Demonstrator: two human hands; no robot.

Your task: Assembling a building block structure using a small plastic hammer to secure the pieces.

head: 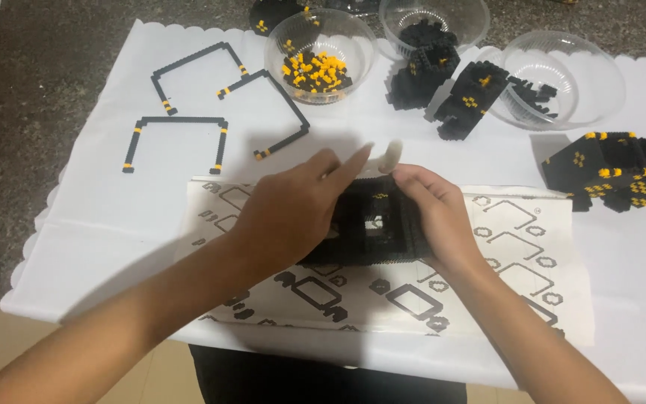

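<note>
Both hands, left [289, 213] & right [431, 213], are gripping the black brick frame [371, 232] over the instruction sheet [517, 247]. Squeezing too hard could be popping its thin walls apart, imo.

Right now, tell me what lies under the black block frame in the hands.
Under the black block frame lies a printed instruction sheet on the white table cover. The hands and frame hide the sheet's middle.

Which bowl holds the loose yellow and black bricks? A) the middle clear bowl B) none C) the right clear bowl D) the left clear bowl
D: the left clear bowl holds a pile of yellow and black bricks; the other two bowls show mostly black pieces.
</note>
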